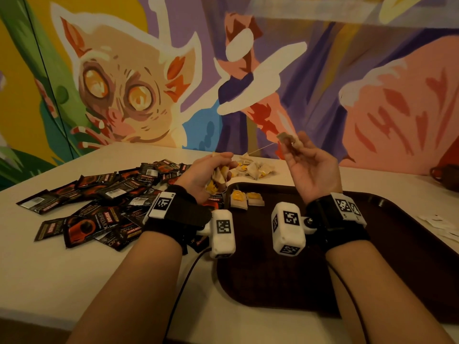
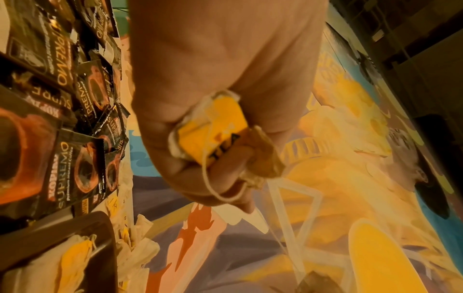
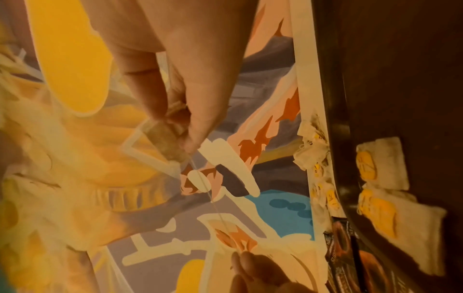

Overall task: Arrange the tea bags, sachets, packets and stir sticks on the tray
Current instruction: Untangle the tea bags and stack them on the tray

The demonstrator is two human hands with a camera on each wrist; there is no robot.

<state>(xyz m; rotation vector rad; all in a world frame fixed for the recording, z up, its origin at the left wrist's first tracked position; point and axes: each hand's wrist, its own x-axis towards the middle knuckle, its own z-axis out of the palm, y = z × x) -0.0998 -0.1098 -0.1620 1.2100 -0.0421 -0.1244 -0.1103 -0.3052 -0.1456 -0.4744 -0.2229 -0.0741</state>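
My left hand [image 1: 213, 171] grips a bunch of tea bags [image 2: 215, 128] with yellow tags, above the tray's far left corner. My right hand [image 1: 301, 155] is raised over the tray and pinches one tea bag [image 1: 288, 140] at its fingertips [image 3: 192, 142]. A thin string [image 1: 260, 148] runs taut from that bag to the left hand. Two tea bags [image 1: 246, 199] lie side by side on the dark brown tray [image 1: 372, 256], near its far left. More tea bags [image 1: 255, 167] sit in a loose heap on the table behind the tray.
Several black coffee packets [image 1: 99, 204] are strewn over the white table [image 1: 74, 274] left of the tray. White sachets [image 1: 442, 224] lie by the tray's right edge. A painted wall stands close behind the table. Cables hang from both wrist cameras.
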